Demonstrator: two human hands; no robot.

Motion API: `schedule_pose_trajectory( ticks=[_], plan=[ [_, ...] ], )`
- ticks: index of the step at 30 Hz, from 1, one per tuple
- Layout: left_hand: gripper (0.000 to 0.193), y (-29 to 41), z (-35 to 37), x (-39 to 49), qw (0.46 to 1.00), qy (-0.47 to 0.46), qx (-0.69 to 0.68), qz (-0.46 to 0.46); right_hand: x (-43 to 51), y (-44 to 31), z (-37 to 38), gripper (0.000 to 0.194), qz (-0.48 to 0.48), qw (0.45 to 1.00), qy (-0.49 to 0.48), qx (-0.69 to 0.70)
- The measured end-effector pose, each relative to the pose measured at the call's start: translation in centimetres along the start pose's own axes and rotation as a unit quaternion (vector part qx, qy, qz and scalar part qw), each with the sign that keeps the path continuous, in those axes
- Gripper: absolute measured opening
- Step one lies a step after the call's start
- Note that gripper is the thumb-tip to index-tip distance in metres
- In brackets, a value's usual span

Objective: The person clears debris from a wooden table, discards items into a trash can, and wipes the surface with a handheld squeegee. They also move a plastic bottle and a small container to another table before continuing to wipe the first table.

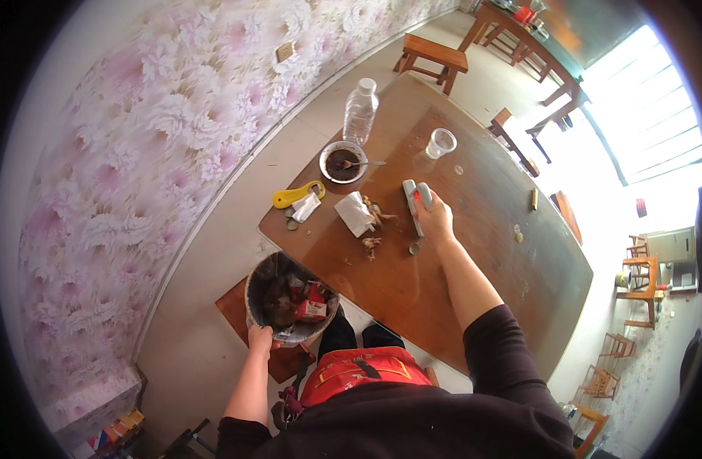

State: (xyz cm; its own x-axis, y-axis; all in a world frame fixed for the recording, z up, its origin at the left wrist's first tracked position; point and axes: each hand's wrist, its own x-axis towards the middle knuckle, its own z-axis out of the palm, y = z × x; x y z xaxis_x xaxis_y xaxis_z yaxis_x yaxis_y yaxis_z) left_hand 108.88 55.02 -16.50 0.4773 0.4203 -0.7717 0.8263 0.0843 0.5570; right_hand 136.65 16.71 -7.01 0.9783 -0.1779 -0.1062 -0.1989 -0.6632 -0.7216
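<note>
My right hand is closed around the handle of a grey table brush with an orange part, resting on the wooden table. Left of the brush are a crumpled white napkin and food scraps, apparently bones. A bottle cap lies just below the brush. At the near left table edge, my left hand grips the rim of a waste bin. Inside the bin are a red packet and other rubbish. The bin's underside is hidden.
Along the left table edge stand a clear plastic bottle and a bowl of dark sauce with a spoon. A yellow bottle opener and a folded tissue lie nearer. A plastic cup stands farther back. A wooden stool stands beyond.
</note>
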Motion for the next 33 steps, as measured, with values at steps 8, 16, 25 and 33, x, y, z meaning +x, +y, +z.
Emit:
schedule_pose_trajectory(
  ticks=[8,16,25,33],
  plan=[
    [0.023,2.0,-1.0,0.6,0.998,0.029,0.008,0.05,-0.6,-4.4,4.6,0.031,-0.228,0.959,-0.167,0.011],
    [0.033,2.1,-1.0,0.1,1.0,-0.008,-0.008,0.004,-7.6,-7.9,7.7,0.043,-0.274,0.914,-0.29,-0.068],
    [0.026,0.7,-0.6,-0.8,1.0,-0.019,-0.015,0.017,-14.4,-7.9,4.6,0.039,-0.293,0.926,-0.227,0.071],
    [0.025,1.0,-0.3,-0.9,0.999,-0.002,0.026,0.02,-6.1,2.8,-4.6,0.026,0.084,0.995,0.043,-0.035]
  ],
)
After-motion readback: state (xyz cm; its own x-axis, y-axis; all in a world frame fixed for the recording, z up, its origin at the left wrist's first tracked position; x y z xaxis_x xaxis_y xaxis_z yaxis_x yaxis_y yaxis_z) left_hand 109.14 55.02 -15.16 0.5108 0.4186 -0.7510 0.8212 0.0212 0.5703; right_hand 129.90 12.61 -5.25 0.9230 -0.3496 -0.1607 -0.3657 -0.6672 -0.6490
